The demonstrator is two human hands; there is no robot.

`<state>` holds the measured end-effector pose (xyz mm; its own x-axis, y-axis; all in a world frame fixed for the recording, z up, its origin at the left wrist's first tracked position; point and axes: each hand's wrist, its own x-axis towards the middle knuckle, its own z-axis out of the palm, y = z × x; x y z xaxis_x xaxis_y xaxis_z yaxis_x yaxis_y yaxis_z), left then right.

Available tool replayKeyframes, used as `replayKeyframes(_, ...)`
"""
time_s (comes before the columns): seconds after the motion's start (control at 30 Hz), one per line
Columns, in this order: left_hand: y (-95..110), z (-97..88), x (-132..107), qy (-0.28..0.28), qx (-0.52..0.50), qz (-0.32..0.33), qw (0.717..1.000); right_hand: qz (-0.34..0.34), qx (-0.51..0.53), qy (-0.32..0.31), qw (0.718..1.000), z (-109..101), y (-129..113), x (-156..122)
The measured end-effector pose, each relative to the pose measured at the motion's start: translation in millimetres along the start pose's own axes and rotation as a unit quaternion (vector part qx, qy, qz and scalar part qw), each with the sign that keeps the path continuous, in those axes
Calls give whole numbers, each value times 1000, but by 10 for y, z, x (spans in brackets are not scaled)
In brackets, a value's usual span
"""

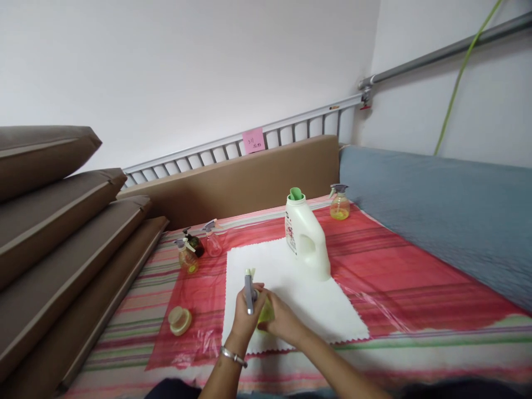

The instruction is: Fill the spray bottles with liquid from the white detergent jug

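Near the front of a white scalloped mat [245, 260], a spray bottle [266, 315] with yellow-green liquid stands between my two hands. My left hand [246, 310], with a bracelet at the wrist, is closed around the neck beneath its grey trigger head. From the right, my right hand [282, 318] wraps the bottle's body, and its fingers are partly hidden. Farther back on the mat is a large white jug [305, 238] with a handle; its top is uncapped, showing a green spout. A pale round cap [179, 320] lies on the red plastic sheet to the left.
Another spray bottle [339, 206] stands at the back right. Several more bottles, including a pink one [213, 244] and a dark one [194, 243], stand at the back left. Stacked brown cushions [62, 238] rise on the left; a blue-covered bolster [436, 210] borders the right.
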<state>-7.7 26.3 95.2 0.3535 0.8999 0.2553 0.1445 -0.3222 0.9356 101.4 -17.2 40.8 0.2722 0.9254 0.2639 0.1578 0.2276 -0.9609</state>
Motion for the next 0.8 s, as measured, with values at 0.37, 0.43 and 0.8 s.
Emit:
replayKeyframes(0.37,-103,49,35,-33,-23,28,999,-42,-117,-77,989,-198,-768,170)
replayKeyframes(0.43,-94,46,31,-33,-23,30,999,-51,-132,-109,984,-181,-817,211)
replayKeyframes(0.8,-184,91,-88,-14,-22,48,999,-53,-162,-151,974,-194,-732,309)
